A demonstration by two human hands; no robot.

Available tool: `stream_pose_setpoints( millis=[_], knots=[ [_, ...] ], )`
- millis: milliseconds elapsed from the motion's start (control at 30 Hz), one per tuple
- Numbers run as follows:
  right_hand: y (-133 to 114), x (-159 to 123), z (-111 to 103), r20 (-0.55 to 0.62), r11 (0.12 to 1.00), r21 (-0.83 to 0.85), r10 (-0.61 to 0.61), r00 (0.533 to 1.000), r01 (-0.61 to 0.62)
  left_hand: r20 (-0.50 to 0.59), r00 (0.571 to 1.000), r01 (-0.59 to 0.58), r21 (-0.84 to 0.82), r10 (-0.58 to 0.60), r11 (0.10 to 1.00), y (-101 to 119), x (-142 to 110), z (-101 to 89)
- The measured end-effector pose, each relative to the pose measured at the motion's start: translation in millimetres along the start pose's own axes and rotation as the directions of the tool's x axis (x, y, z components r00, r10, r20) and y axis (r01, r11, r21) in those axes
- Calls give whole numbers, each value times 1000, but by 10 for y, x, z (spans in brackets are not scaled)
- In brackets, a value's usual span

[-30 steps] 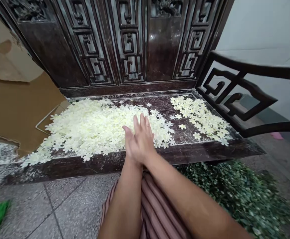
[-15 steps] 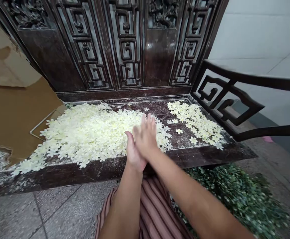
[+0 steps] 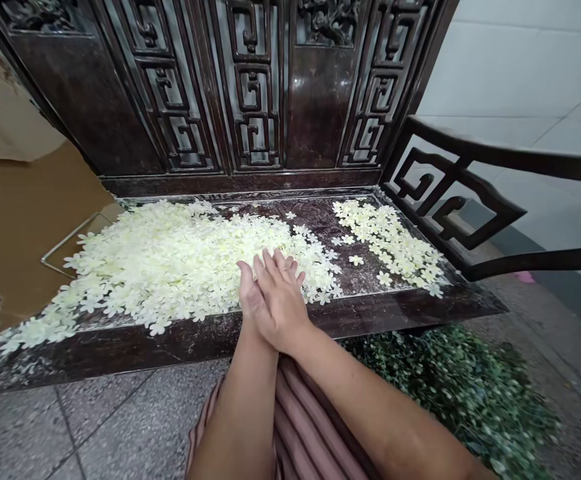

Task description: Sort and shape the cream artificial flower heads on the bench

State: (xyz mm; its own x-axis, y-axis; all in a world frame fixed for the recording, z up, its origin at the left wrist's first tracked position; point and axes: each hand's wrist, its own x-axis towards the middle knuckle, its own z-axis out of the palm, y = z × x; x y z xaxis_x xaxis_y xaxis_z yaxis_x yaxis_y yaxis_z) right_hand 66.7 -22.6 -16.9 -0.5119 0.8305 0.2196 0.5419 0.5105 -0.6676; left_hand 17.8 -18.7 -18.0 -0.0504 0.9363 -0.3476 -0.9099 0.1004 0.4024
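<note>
My left hand [image 3: 252, 301] and my right hand [image 3: 284, 307] are pressed palm against palm above the front edge of a dark wooden bench [image 3: 380, 313]. The right lies over the left and covers most of it; the left thumb sticks up on the near left side. Fingers on both hands are stretched out, and I see nothing held, though the space between the palms is hidden. Just behind them spreads a large heap of pale yellow-white five-petalled flowers [image 3: 170, 253]. A smaller scatter of the same flowers [image 3: 388, 240] lies at the right end of the seat.
Torn brown cardboard [image 3: 35, 213] with a thin metal wire frame [image 3: 68, 240] stands at the left. A carved backrest [image 3: 255, 100] rises behind, with an armrest [image 3: 470, 193] at the right. Leafy green foliage [image 3: 470, 393] sits below the bench on the stone floor [image 3: 115, 413].
My hands have shifted slightly left and down, still pressed together, and the right hand, blurred before, is now sharp. The view has moved a little; the flowers look unchanged.
</note>
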Motion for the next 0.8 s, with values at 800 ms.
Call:
stream_pose_setpoints(
  millis=[800],
  knots=[
    [-65, 214, -119, -33, 985, 172, 40, 999, -34, 5, 969, -241, 205, 246, 949, -134, -101, 121]
  ],
)
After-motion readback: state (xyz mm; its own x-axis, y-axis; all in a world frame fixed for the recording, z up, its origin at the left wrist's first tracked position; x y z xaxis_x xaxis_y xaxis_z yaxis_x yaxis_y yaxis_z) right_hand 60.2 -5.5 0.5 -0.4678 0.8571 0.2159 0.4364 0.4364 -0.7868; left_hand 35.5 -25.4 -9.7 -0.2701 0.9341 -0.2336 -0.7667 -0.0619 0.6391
